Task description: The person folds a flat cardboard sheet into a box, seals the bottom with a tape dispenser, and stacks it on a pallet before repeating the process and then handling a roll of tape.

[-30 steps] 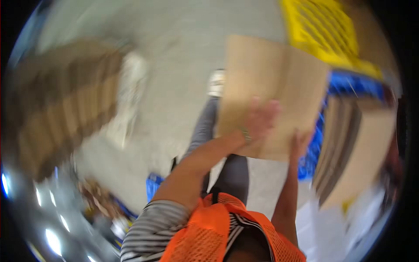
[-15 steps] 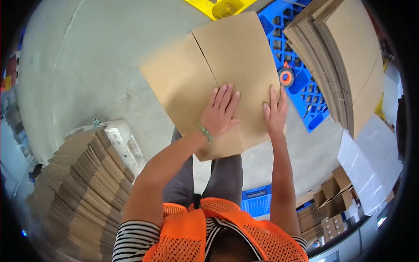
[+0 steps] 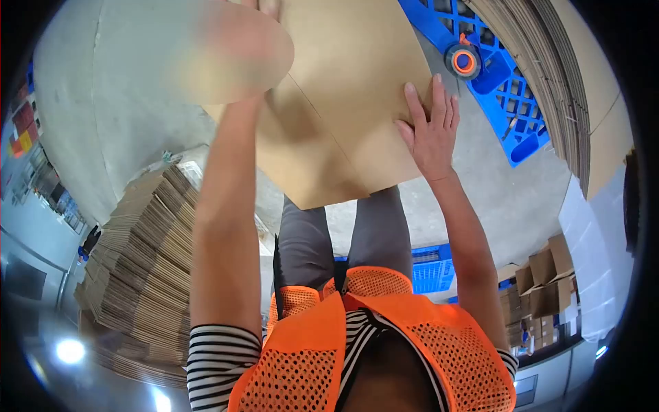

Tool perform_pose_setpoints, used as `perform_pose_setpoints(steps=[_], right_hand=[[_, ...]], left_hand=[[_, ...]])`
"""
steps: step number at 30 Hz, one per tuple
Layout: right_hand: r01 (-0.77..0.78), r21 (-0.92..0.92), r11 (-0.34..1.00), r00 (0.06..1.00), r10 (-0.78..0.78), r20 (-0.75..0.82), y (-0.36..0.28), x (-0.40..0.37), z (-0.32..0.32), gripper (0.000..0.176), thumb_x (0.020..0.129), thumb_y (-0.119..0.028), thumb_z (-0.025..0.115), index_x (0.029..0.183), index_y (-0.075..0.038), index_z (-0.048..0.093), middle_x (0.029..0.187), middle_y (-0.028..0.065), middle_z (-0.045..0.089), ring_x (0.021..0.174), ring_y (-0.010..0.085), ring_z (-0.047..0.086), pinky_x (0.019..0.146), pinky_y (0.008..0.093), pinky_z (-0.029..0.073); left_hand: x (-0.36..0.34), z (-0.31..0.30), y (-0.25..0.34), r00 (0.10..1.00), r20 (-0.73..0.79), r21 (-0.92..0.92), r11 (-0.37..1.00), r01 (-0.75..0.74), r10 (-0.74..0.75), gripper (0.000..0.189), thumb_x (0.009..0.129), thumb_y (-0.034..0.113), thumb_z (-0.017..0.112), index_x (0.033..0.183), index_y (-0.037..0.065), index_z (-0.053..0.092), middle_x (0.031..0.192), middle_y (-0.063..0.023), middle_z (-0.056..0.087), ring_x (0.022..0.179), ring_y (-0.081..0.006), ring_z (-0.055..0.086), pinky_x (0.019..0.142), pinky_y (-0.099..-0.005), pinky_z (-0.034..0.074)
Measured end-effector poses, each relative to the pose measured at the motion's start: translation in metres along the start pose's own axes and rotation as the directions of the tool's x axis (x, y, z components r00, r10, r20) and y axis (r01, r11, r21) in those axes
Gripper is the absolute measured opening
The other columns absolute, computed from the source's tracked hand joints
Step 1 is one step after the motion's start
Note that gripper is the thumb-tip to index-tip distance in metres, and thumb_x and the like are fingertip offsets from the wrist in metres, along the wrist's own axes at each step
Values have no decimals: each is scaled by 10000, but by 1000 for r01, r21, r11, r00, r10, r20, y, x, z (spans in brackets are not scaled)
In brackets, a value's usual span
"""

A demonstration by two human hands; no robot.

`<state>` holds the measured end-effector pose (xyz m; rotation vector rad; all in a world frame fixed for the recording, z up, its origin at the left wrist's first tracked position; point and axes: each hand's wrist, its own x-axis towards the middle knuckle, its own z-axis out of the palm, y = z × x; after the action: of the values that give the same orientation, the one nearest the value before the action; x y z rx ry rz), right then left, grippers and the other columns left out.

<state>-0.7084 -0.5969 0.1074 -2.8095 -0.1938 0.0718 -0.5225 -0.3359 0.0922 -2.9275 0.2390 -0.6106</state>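
A flat, folded brown cardboard box is up in front of me, above my legs. My left arm stretches up along its left side, and my left hand reaches the sheet's far edge at the top of the picture, where only a little of it shows behind a blur. My right hand lies flat on the sheet's right edge with fingers spread, holding it.
A blue plastic pallet lies on the concrete floor at upper right, with an orange tape roll on it and a tall stack of flat cardboard. Another stack of flat boxes stands at left. Several made-up boxes sit at lower right.
The cardboard sheet has come up and closer. My left hand slid from the sheet's middle to its far top edge. My right hand stays on the right edge.
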Motion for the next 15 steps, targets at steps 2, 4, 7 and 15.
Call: perform_pose_setpoints(steps=[2,4,7,15], right_hand=[[1,-51,999,998,2,66,-2,-7,-9,662,807,-333,687,1410,-189,455,1488,213,283,1264,383,391,1084,521,284],[-182,227,957,983,177,44,-5,-36,-15,642,835,-308,658,1418,-152,436,1472,210,304,1270,369,391,1093,507,278],[-616,624,481,624,781,14,-16,-95,-24,550,989,-324,463,1418,8,368,1373,196,433,1298,303,408,1081,455,337],[2,690,-724,-447,617,648,-93,-299,-6,802,942,-647,304,1365,28,396,1282,248,525,1222,345,511,1053,483,439]], left_hand=[[13,-3,-1,977,211,-123,990,69,-42,479,944,410,479,1324,121,508,1219,-193,553,1127,-333,492,1000,-535,320],[13,-6,-6,918,393,-223,964,144,-47,536,957,443,423,1405,148,430,1266,-193,502,1186,-365,426,1039,-562,248],[12,3,1,966,255,-163,982,95,-51,497,958,414,432,1377,146,458,1135,-179,545,1078,-348,488,1011,-523,293],[5,13,-12,938,342,-284,945,161,-57,541,934,467,431,1405,200,425,1309,-211,492,1210,-388,431,1014,-527,274]])
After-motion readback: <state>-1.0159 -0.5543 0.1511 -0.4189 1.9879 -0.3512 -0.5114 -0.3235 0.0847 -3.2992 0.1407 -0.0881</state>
